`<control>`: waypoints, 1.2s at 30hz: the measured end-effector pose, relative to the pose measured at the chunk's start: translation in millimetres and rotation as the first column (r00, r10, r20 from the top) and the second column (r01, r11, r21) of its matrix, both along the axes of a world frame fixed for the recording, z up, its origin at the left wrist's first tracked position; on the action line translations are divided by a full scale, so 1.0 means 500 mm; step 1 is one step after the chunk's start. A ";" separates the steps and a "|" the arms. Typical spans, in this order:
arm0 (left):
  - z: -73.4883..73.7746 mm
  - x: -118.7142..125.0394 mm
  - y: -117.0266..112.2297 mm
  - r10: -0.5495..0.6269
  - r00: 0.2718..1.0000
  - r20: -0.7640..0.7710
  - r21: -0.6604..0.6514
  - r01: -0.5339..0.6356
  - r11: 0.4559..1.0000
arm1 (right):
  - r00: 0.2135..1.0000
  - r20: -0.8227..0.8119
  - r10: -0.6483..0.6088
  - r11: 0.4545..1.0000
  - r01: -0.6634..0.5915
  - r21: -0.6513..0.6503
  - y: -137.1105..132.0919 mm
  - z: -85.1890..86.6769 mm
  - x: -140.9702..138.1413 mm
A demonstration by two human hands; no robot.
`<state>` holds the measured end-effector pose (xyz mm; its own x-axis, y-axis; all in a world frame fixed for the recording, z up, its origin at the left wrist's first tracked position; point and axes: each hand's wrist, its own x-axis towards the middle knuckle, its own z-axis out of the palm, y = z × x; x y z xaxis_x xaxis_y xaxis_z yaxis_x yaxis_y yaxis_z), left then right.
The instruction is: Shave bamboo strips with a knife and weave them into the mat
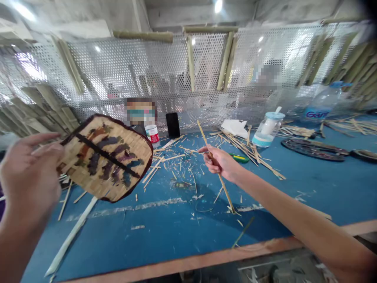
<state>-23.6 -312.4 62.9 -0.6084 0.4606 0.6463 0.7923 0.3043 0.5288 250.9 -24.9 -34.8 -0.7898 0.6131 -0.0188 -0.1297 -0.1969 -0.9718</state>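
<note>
L hand (32,169) pinches woven panel (110,159) by edge, above table (147,239), L side; R hand (219,163) grips thin stick (225,188), centre. Step: prob. positioning both; next move likely needs steady hold.

Dark-edged tan woven panel (107,159), blotched purple and orange; straw-yellow stick (223,184); blue tabletop (141,243)

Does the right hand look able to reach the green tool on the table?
Probably yes: the green tool lies just beyond the right hand, with no barrier visible between, but the hand may first have to release its thin stick.
</note>
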 end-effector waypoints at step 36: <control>-0.243 0.049 0.182 -0.782 0.623 -0.006 -0.779 0.488 0.394 | 0.860 0.445 -0.251 -0.423 -0.511 0.748 -0.077 -0.008 0.042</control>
